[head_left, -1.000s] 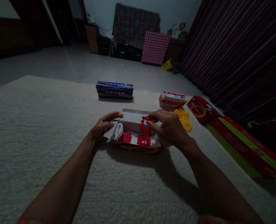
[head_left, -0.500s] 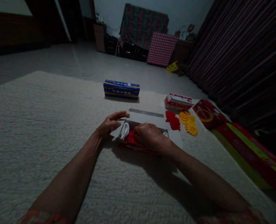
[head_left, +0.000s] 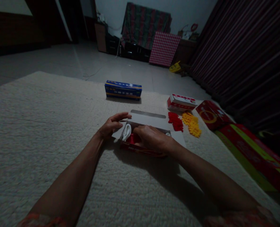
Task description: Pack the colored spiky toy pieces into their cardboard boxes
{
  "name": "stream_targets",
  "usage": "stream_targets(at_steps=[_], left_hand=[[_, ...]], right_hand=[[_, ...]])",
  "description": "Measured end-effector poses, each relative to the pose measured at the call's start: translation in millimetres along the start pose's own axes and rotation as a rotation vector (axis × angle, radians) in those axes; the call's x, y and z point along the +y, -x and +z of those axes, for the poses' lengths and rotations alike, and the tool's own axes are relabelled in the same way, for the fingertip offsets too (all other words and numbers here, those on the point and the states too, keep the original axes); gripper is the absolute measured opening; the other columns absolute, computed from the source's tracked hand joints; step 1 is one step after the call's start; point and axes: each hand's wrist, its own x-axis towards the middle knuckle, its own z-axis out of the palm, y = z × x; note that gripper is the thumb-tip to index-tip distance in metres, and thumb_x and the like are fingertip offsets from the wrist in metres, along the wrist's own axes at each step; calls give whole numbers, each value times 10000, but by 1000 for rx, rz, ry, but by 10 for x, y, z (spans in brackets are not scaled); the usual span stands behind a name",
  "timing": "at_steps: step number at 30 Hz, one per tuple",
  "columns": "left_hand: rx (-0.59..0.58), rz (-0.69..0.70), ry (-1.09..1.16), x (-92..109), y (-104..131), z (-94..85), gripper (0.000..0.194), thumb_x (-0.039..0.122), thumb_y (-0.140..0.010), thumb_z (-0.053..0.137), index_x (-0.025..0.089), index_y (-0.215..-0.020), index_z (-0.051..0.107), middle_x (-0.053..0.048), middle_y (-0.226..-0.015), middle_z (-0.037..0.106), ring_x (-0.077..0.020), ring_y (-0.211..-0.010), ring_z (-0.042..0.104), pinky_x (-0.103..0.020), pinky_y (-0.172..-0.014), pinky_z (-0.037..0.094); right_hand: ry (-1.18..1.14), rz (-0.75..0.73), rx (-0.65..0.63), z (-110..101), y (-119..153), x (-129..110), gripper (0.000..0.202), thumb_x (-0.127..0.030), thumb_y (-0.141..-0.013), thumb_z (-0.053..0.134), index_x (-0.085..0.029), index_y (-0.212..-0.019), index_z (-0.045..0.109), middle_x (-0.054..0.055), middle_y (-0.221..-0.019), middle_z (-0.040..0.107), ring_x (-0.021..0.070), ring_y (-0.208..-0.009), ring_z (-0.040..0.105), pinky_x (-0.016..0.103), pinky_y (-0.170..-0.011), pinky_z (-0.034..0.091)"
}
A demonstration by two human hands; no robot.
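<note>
A small open cardboard box (head_left: 143,151), red outside and with white flaps, lies in front of me. A bundled white cable (head_left: 127,132) is at its left end, and a bit of something white shows at the right end. My left hand (head_left: 111,126) is by the left flap, thumb and fingers stretched apart, the thumb touching or very near the flap. Inside the box, my right hand (head_left: 151,137) has its fingers bent down onto a red item (head_left: 132,138). The hand hides most of that item, so its kind is unclear.
On the pale quilted cover (head_left: 59,126) stand a blue box (head_left: 123,90) ahead and a red-and-white box (head_left: 181,102) to the right. Nearby lie a red knobbly piece (head_left: 175,121), a yellow one (head_left: 191,124), a dark red box (head_left: 212,115) and a large red-green box (head_left: 253,154).
My right hand has shifted slightly within the box, and the red item beneath its fingers shows a different, smoother-looking part. The left hand and the box stay in place.
</note>
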Motion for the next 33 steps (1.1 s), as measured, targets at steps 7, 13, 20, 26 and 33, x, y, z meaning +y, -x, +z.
stream_targets(at_steps=[7, 13, 20, 26, 33], left_hand=[[4, -11, 10, 7, 10, 13, 503, 104, -630, 751, 242, -1113, 774, -87, -1221, 743, -327, -1178, 646, -465, -971, 506], [-1, -1, -4, 0, 4, 2, 498, 109, -620, 757, 256, -1094, 783, -77, -1190, 757, -327, -1203, 632, -459, -983, 501], [12, 2, -33, 14, 7, 10, 514, 104, -606, 761, 259, -1095, 785, -76, -1191, 754, -316, -1180, 633, -436, -945, 508], [3, -9, -25, 27, 9, 23, 505, 104, -610, 759, 265, -1089, 782, -69, -1199, 748, -306, -1175, 633, -416, -913, 517], [-36, 4, -17, 16, 0, 35, 494, 104, -625, 770, 258, -1095, 776, -70, -1188, 752, -299, -1185, 628, -428, -960, 502]], right_hand=[[23, -71, -31, 19, -40, 47, 220, -342, -928, 601, -148, -1000, 677, 102, -943, 708, 170, -744, 611, 290, -656, 432], [8, -133, 4, 56, -12, 34, 246, -318, -959, 557, -168, -1138, 634, 92, -993, 693, 192, -839, 620, 319, -767, 469], [45, -158, -14, 116, 50, 69, 198, -251, -983, 481, -163, -1134, 575, 101, -1030, 639, 205, -874, 585, 361, -817, 466], [87, -160, -75, 63, 44, 74, 223, -199, -985, 457, -157, -1180, 557, 100, -1043, 636, 197, -873, 587, 343, -806, 467], [31, -152, -53, 55, 32, 163, 229, -213, -978, 493, -195, -1181, 597, 87, -1051, 665, 192, -869, 607, 331, -798, 476]])
